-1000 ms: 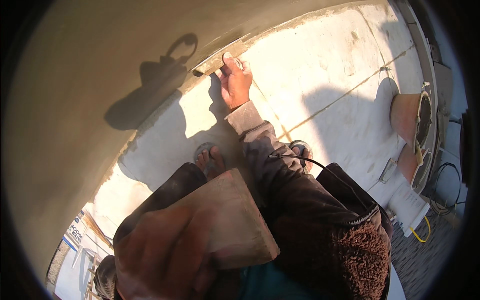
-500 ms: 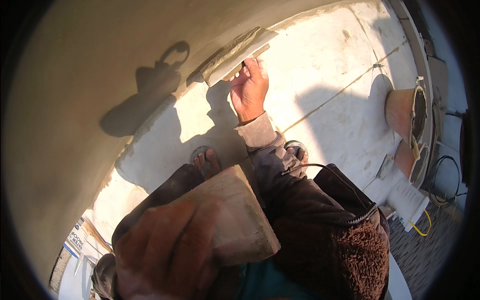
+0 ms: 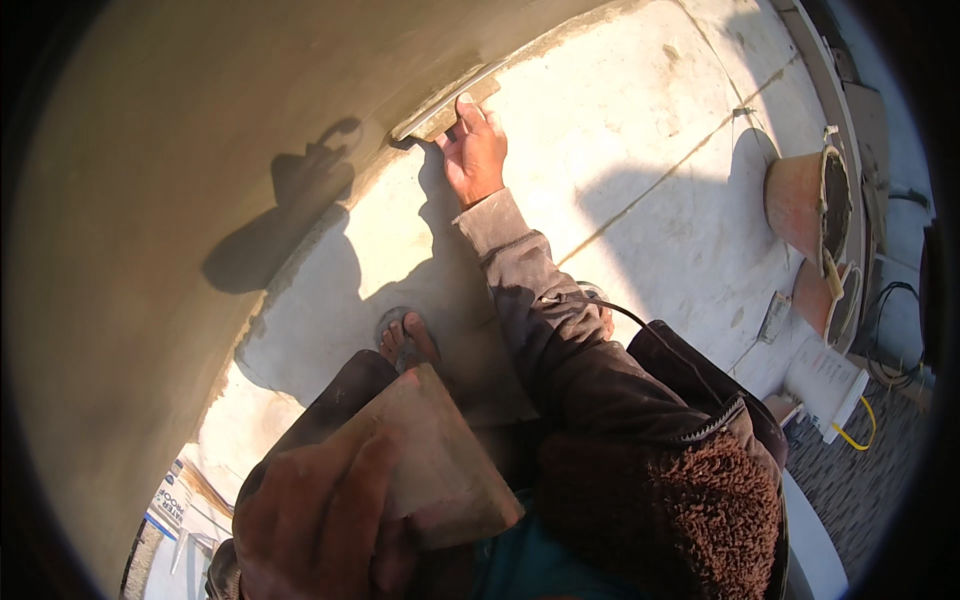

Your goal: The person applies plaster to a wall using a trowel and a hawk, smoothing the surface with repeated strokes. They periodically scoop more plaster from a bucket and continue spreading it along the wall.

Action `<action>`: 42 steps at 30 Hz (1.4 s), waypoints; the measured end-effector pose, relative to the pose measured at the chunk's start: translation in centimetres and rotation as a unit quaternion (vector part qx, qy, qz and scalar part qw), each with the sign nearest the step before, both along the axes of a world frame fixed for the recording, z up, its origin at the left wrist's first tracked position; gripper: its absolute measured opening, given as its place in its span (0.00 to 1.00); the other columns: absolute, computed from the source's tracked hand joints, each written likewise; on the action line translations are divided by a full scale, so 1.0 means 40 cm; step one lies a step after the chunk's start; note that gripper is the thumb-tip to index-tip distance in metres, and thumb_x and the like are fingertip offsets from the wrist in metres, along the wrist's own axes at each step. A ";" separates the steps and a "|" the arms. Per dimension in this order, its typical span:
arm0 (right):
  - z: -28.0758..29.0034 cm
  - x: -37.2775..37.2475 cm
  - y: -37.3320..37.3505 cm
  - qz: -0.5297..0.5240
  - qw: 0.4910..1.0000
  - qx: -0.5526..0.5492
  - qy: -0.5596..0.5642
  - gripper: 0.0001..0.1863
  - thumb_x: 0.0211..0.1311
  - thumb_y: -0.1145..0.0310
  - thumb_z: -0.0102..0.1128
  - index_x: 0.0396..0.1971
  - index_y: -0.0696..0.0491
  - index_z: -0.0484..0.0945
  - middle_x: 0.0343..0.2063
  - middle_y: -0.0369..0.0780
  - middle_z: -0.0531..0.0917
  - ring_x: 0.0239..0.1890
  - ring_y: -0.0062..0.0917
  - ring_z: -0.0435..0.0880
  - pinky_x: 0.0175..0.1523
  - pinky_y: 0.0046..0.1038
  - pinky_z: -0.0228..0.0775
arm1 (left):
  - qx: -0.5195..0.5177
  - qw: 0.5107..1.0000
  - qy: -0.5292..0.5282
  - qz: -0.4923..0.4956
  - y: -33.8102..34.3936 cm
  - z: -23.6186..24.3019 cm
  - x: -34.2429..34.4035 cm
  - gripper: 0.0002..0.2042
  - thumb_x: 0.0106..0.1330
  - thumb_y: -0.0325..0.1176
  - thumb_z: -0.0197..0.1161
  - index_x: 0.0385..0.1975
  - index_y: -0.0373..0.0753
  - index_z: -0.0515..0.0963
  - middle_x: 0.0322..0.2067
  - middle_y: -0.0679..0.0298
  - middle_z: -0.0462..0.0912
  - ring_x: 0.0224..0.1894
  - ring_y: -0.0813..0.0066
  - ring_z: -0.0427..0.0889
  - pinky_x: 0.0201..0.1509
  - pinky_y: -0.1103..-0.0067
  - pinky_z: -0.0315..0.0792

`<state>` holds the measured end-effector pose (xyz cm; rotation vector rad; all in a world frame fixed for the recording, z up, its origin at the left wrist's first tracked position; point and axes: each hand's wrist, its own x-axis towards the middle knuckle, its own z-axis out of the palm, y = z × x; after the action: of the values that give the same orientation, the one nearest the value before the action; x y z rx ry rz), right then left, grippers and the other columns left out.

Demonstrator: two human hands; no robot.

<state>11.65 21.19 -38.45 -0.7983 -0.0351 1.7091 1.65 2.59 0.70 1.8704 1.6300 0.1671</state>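
Observation:
My right hand grips a plastering trowel, its fingers wrapped round the handle side. The blade is seen nearly edge-on and lies against the foot of the curved, plastered wall. Close to my body, my left hand is closed on a thick, flat wooden board with a dusty face. The blurred left fingers lie over the board's left side, and part of their grip is hidden. My foot shows just beyond the board.
Pale floor slabs with dark joints stretch away from the wall. On the right are a plaster-stained bucket, a second bucket and a white pail with a yellow handle. A printed bag stands at lower left.
The trowel has moved left and tipped its blade up against the wall; the mortar seen on it earlier no longer shows. The board in my left hand has shifted down and left.

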 end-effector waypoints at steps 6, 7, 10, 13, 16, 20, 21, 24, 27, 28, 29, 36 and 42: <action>0.161 -0.003 -0.020 -0.007 0.999 0.039 0.017 0.31 0.69 0.70 0.66 0.65 0.58 0.61 0.53 0.42 0.75 0.56 0.29 0.76 0.62 0.47 0.70 | -0.005 1.000 -0.012 0.000 0.005 -0.005 0.000 0.22 0.64 0.27 0.63 0.59 0.31 0.77 0.48 0.44 0.82 0.46 0.46 0.84 0.48 0.65 0.80; 0.185 0.009 -0.023 -0.015 0.998 0.054 0.018 0.30 0.69 0.70 0.66 0.65 0.57 0.61 0.53 0.41 0.75 0.57 0.29 0.75 0.63 0.48 0.69 | -0.006 1.000 -0.016 0.000 0.009 -0.008 0.001 0.21 0.64 0.27 0.62 0.59 0.31 0.77 0.48 0.44 0.82 0.47 0.46 0.84 0.48 0.65 0.80; 0.227 0.030 -0.011 -0.033 0.995 0.085 0.032 0.27 0.69 0.70 0.64 0.63 0.57 0.64 0.54 0.40 0.75 0.60 0.27 0.73 0.63 0.48 0.68 | -0.005 1.000 -0.011 0.005 0.009 0.006 0.000 0.21 0.65 0.27 0.62 0.59 0.30 0.77 0.47 0.44 0.82 0.46 0.47 0.84 0.47 0.65 0.80; 0.182 0.067 0.093 -0.069 0.996 0.033 -0.054 0.32 0.65 0.68 0.68 0.65 0.58 0.63 0.49 0.39 0.75 0.52 0.24 0.74 0.55 0.45 0.72 | 0.011 1.000 -0.007 0.007 -0.009 0.000 -0.014 0.21 0.65 0.27 0.61 0.59 0.30 0.76 0.46 0.44 0.82 0.45 0.47 0.84 0.47 0.65 0.80; 0.155 0.127 0.219 -0.055 0.987 0.041 -0.142 0.35 0.62 0.66 0.71 0.64 0.59 0.63 0.45 0.38 0.76 0.46 0.23 0.74 0.46 0.42 0.74 | 0.017 1.000 -0.021 0.009 -0.010 -0.016 -0.020 0.21 0.66 0.27 0.61 0.60 0.30 0.76 0.46 0.44 0.82 0.44 0.46 0.84 0.47 0.65 0.79; 0.270 0.123 0.255 -0.096 0.973 0.062 -0.203 0.18 0.64 0.72 0.69 0.50 0.59 0.74 0.41 0.39 0.86 0.42 0.22 0.85 0.47 0.40 0.78 | 0.012 1.000 -0.022 0.011 -0.006 -0.032 -0.027 0.22 0.65 0.28 0.61 0.60 0.30 0.76 0.45 0.43 0.81 0.44 0.45 0.83 0.47 0.64 0.79; 0.292 0.114 0.241 -0.077 0.976 0.084 -0.184 0.19 0.64 0.70 0.70 0.52 0.58 0.76 0.44 0.37 0.85 0.46 0.22 0.83 0.52 0.39 0.76 | 0.005 1.000 -0.013 0.013 -0.010 -0.029 -0.032 0.22 0.65 0.28 0.61 0.60 0.30 0.76 0.45 0.43 0.81 0.44 0.45 0.83 0.47 0.64 0.79; 0.378 0.141 0.206 -0.079 0.979 0.152 -0.107 0.16 0.67 0.68 0.67 0.52 0.57 0.82 0.48 0.36 0.84 0.53 0.21 0.80 0.56 0.28 0.71 | -0.008 1.000 -0.007 0.016 -0.007 -0.030 -0.041 0.23 0.63 0.27 0.61 0.60 0.30 0.76 0.45 0.43 0.81 0.44 0.45 0.83 0.48 0.64 0.79; 0.345 0.264 0.263 -0.135 0.910 0.329 -0.215 0.20 0.65 0.75 0.69 0.54 0.59 0.73 0.43 0.41 0.86 0.44 0.22 0.86 0.47 0.29 0.80 | -0.009 1.000 -0.018 0.016 0.011 -0.018 -0.047 0.24 0.62 0.26 0.61 0.60 0.30 0.76 0.45 0.42 0.81 0.45 0.44 0.83 0.49 0.63 0.79; 0.289 0.323 0.309 -0.140 0.885 0.343 -0.283 0.20 0.66 0.76 0.68 0.55 0.59 0.72 0.44 0.41 0.86 0.45 0.23 0.86 0.48 0.25 0.81 | -0.007 1.000 -0.019 0.015 0.016 -0.012 -0.050 0.24 0.61 0.26 0.61 0.60 0.30 0.76 0.45 0.42 0.81 0.45 0.44 0.83 0.49 0.63 0.79; 0.194 0.386 0.314 -0.150 0.858 0.350 -0.345 0.21 0.66 0.77 0.68 0.56 0.59 0.72 0.45 0.41 0.86 0.46 0.23 0.87 0.49 0.22 0.81 | -0.008 1.000 -0.014 0.010 -0.018 -0.037 -0.025 0.24 0.61 0.26 0.61 0.60 0.30 0.76 0.45 0.42 0.81 0.45 0.44 0.83 0.50 0.63 0.78; 0.142 0.373 0.413 -0.063 0.844 0.317 -0.429 0.16 0.64 0.75 0.66 0.51 0.65 0.81 0.46 0.41 0.86 0.47 0.23 0.83 0.55 0.26 0.74 | -0.034 0.999 0.008 0.027 -0.024 -0.036 -0.024 0.23 0.64 0.27 0.60 0.60 0.29 0.75 0.46 0.41 0.81 0.45 0.44 0.83 0.49 0.64 0.78; 0.121 0.304 0.312 -0.024 0.840 0.368 -0.397 0.23 0.63 0.79 0.69 0.56 0.63 0.74 0.50 0.48 0.85 0.52 0.31 0.86 0.57 0.32 0.84 | -0.029 0.999 0.013 0.026 -0.028 -0.034 -0.023 0.21 0.70 0.33 0.59 0.59 0.28 0.76 0.45 0.42 0.81 0.44 0.44 0.84 0.47 0.64 0.79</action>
<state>23.79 33.65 -33.63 -0.8306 -1.1617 1.0538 0.74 1.48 -0.66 1.7939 1.6853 0.1162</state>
